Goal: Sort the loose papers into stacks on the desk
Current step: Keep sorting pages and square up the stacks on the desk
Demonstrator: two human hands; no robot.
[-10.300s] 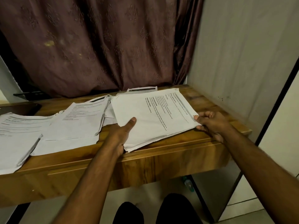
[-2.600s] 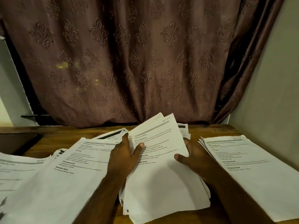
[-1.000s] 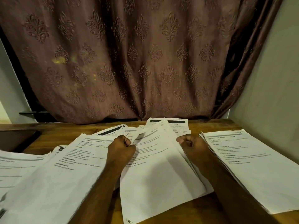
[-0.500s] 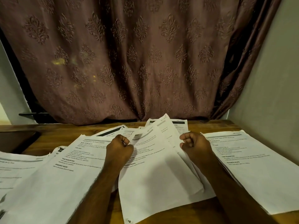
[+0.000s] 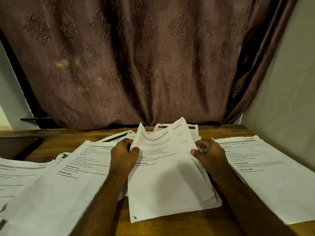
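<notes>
White paper throughout. My left hand (image 5: 123, 155) pinches left edge of top sheet (image 5: 163, 167), frame centre, lifting it off middle pile for reading header. My right hand (image 5: 208, 155), fingers curled, grips pile's right edge to steady it. Sorted stack (image 5: 265, 176) lies lower right on wooden desk (image 5: 221, 132); another stack (image 5: 56, 189) lower left.

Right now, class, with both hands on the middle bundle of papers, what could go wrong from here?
1. The left hand pinches the top sheet at its curled far edge; pulling may crease or tear it.
2. The right hand grips several sheets fanned unevenly; some could slip onto the right stack and mix the piles.
3. The left stack overlaps neighbouring papers, so the left forearm could drag it askew.
</notes>
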